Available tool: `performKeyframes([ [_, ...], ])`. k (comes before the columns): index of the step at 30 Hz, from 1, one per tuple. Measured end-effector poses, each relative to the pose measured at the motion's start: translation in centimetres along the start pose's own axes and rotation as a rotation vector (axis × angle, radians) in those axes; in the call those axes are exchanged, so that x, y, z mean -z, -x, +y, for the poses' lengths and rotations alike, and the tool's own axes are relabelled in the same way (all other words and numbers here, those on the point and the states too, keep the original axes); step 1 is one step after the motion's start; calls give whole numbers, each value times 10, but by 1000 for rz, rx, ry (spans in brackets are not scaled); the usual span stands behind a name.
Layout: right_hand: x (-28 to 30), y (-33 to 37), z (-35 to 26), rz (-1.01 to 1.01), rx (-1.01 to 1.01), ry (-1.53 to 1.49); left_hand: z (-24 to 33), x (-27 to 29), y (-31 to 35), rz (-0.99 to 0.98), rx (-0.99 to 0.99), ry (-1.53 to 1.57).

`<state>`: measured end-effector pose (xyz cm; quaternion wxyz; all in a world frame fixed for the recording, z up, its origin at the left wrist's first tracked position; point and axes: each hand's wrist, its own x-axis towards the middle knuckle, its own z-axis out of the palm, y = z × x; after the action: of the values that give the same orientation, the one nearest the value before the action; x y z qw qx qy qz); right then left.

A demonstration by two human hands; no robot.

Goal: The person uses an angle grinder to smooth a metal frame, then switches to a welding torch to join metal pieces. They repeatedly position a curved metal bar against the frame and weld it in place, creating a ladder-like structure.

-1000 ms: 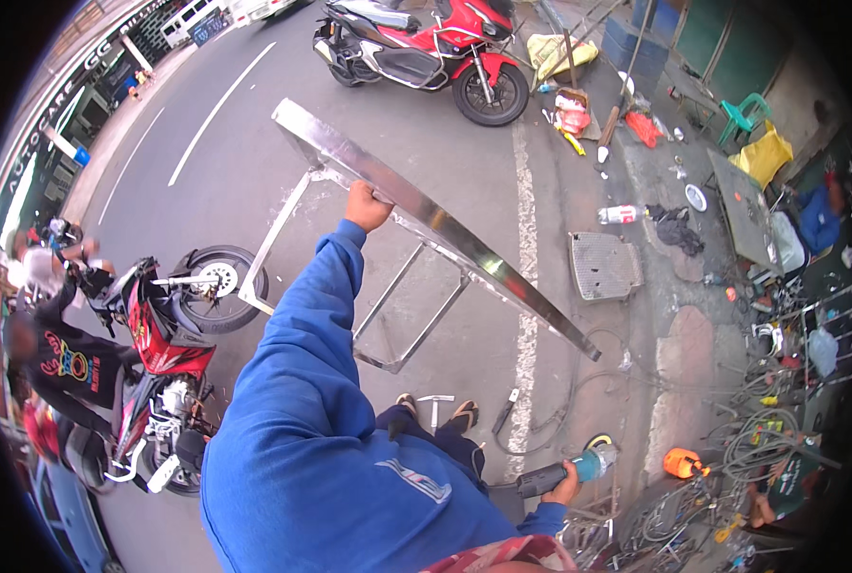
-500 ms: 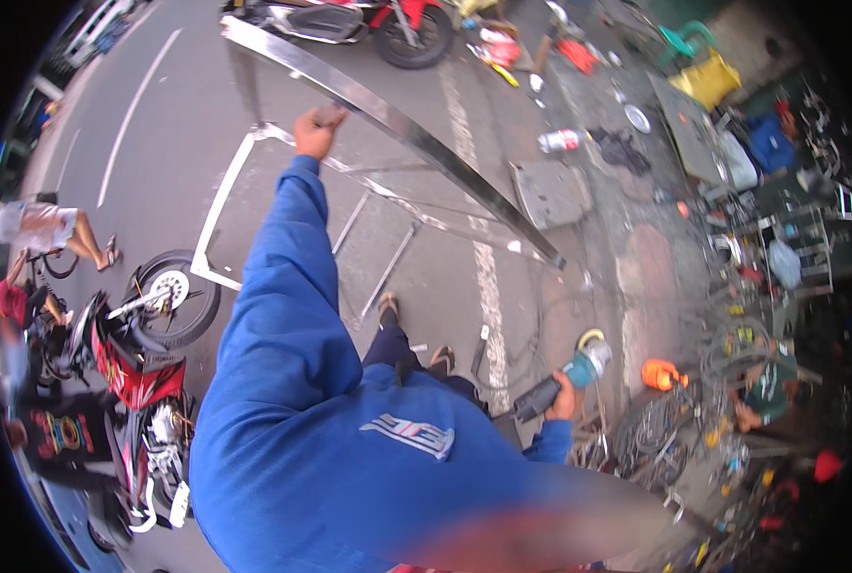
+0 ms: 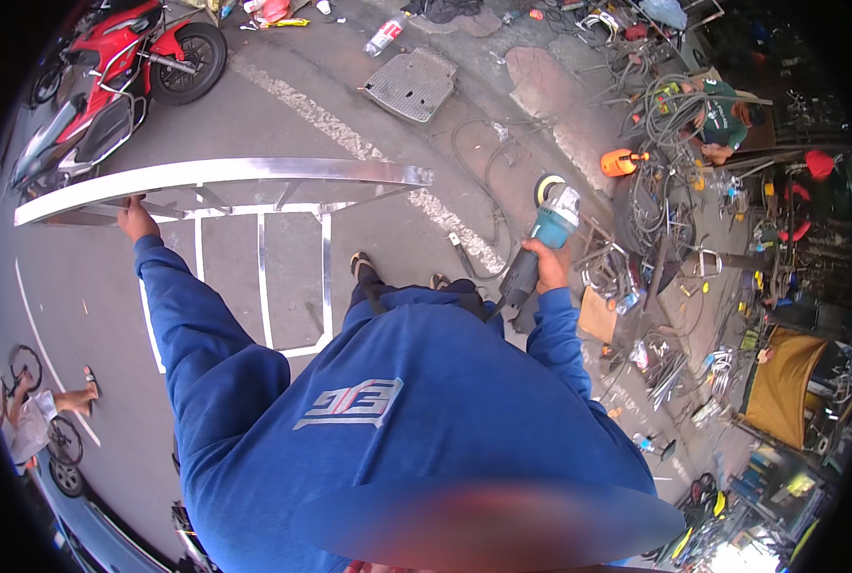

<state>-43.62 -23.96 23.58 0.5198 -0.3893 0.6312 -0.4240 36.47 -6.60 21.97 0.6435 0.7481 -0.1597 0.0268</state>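
My left hand (image 3: 139,222), arm stretched out to the left, is closed on a metal frame (image 3: 225,173) at the underside of its long shiny rail. The frame is made of silvery square tubes and stands on the road, its lower bars spreading below the rail. My right hand (image 3: 550,265) grips a teal and dark-grey angle grinder (image 3: 552,224) by its body, out to the right of my torso. The grinder's yellowish disc (image 3: 546,189) points away from me and touches nothing.
A red motorcycle (image 3: 101,95) is parked at the far left. Cables (image 3: 483,158), a flat metal plate (image 3: 411,84) and a plastic bottle (image 3: 386,34) lie on the ground ahead. An orange container (image 3: 620,162) and clutter fill the right, where a person in green (image 3: 722,119) sits. Someone walks at left (image 3: 39,420).
My view has turned to the right, so the surroundings have shifted. The frame's long rail, slanting before, now lies nearly level across the view. Both hands keep their holds.
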Motion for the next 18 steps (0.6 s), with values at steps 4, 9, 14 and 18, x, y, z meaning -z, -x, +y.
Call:
performKeyframes([
  [4, -31, 20, -24, -29, -39, 59, 0, -18, -37, -36, 88, 76],
  [9, -57, 32, -40, -56, 10, 176, -11, -69, -90, -74, 381, 156],
  [14, -65, 33, -59, -83, 21, 348, -39, -141, -151, -226, 557, 236],
  [18, -64, 38, -75, -84, 7, 402, -51, -200, -177, -290, 586, 247],
])
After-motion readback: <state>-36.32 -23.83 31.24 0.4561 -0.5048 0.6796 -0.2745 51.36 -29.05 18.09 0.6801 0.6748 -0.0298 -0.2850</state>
